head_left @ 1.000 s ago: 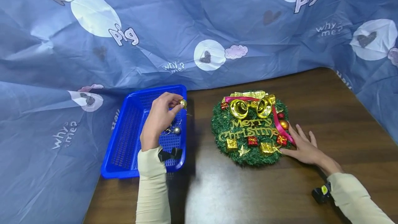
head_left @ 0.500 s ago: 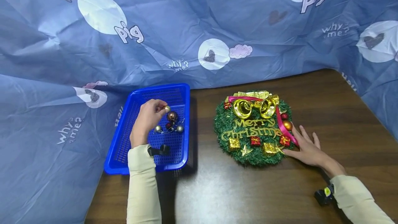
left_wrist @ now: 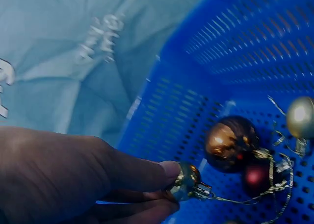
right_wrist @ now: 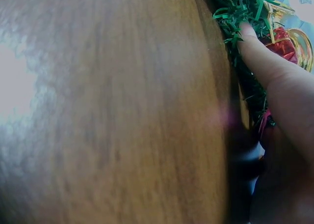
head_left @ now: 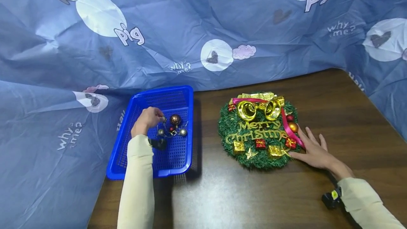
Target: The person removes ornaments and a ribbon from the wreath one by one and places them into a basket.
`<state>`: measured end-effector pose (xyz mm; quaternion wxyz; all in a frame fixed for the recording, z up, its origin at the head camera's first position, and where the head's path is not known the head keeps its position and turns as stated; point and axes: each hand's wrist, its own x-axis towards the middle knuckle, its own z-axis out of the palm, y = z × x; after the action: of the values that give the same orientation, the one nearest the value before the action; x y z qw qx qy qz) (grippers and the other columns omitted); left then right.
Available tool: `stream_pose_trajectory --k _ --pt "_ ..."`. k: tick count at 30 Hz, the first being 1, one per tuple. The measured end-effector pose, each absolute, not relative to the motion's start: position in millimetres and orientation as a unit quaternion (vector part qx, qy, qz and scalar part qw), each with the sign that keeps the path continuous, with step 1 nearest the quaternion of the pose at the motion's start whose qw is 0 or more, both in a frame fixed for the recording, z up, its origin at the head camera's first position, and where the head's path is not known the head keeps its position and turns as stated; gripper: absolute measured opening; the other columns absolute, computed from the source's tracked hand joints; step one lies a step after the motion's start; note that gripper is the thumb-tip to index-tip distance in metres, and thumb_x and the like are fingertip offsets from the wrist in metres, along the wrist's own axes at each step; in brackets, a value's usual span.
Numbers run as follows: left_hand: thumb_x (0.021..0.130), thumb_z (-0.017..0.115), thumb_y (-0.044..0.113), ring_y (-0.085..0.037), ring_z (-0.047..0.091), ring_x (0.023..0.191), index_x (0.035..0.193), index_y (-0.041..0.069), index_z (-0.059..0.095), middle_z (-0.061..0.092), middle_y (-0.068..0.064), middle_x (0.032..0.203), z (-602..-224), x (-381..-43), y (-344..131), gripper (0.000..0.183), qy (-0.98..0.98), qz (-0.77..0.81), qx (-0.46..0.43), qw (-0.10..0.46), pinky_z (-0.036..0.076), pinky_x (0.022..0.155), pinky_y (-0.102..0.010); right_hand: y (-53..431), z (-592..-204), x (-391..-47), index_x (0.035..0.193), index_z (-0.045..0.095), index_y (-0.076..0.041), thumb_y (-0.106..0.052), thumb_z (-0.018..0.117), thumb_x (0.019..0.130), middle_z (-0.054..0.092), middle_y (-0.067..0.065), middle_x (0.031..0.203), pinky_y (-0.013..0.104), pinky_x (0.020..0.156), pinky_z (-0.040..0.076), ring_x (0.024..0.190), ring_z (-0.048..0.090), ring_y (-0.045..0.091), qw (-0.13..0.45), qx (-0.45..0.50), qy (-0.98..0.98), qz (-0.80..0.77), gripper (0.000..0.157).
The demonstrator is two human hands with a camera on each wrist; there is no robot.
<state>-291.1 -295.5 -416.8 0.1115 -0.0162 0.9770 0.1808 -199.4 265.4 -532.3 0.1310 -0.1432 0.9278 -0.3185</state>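
Glossy bauble (left_wrist: 186,181) – smooth plastic basket (left_wrist: 181,67) – rough, bristly wreath (head_left: 259,116)

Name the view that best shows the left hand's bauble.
Left wrist: the gold bauble looks large, cap and cord visible. The head view shows it small, partly hidden; the right wrist view, not at all.

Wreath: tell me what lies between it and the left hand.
In the head view, from left hand to wreath: the brown bauble, smaller baubles, the basket's right rim, then a strip of table.
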Motion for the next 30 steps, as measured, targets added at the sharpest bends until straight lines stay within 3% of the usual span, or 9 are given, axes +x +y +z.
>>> stream_pose_trajectory --k 8,30 --pt "0.087 0.066 0.016 -0.036 0.061 0.108 0.106 0.003 0.069 0.066 -0.019 0.115 -443 -302 -303 0.024 0.974 0.161 -0.038 0.157 0.049 0.093 -0.049 263 -532 -198 0.152 -0.010 -0.009 -0.048 0.058 0.090 0.002 0.028 0.156 0.062 0.106 -0.026 0.144 -0.015 0.040 0.135 -0.142 0.927 -0.319 0.100" --pt "0.087 0.064 0.022 -0.038 0.058 0.110 0.106 0.003 0.067 0.063 -0.021 0.117 -450 -305 -299 0.027 0.968 0.179 -0.073 0.158 0.046 0.094 -0.051 263 -532 -199 0.153 -0.009 -0.010 -0.048 0.061 0.089 0.006 0.027 0.156 0.063 0.107 -0.023 0.145 -0.011 0.041 0.123 -0.138 0.932 -0.312 0.102"
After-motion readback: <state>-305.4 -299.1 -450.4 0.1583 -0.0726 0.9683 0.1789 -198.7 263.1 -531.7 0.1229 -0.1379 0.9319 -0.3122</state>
